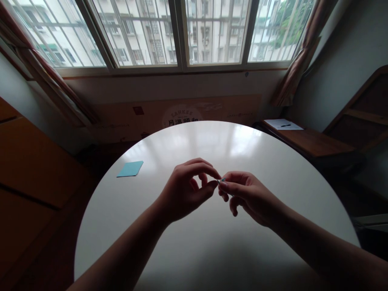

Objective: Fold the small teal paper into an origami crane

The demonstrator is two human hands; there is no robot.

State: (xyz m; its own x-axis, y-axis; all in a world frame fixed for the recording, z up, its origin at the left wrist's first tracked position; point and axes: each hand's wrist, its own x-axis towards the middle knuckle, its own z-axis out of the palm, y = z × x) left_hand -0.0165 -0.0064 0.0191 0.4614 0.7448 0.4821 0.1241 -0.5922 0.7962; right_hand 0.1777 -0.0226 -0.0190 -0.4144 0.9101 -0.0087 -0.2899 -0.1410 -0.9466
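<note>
My left hand (189, 188) and my right hand (245, 194) meet fingertip to fingertip above the middle of the round white table (273, 161). Both pinch a tiny blue-green piece (222, 179), only a sliver of which shows between thumb and forefinger of each hand. The remaining fingers are curled in. A square sheet of blue paper (130, 169) lies flat on the table to the left, well apart from both hands.
A wooden side surface (312, 141) at the right carries a white sheet (283, 124) with a pen on it. A wooden cabinet (33, 173) stands at the left. Windows with bars and curtains fill the back wall.
</note>
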